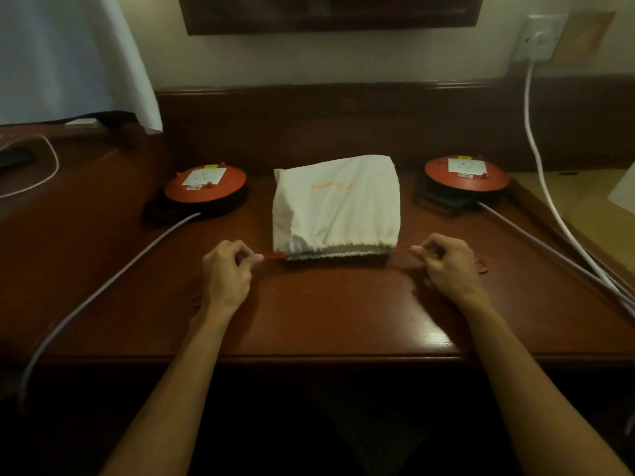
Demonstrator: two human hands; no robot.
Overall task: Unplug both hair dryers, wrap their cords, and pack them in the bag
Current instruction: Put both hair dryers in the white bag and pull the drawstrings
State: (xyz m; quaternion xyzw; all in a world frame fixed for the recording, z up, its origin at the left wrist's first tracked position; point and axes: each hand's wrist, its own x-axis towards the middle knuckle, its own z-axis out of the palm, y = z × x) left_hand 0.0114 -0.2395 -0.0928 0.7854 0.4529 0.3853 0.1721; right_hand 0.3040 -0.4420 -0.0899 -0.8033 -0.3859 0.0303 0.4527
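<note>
A white cloth drawstring bag [338,201] with orange lettering lies bulging in the middle of the dark wooden desk [326,314], its gathered mouth facing me. My left hand [226,269] pinches the orange drawstring [273,256] at the bag's left corner. My right hand [446,266] pinches the orange drawstring end at the right corner, and the string's tail lies just right of that hand. Both strings run taut outward from the mouth. No hair dryer is visible; the bag's contents are hidden.
Two round red cable reels with sockets sit on the desk, one at the left [205,188] and one at the right [466,178], each with a grey cable trailing toward me. A white cord [539,156] hangs from a wall socket [541,37] at the upper right.
</note>
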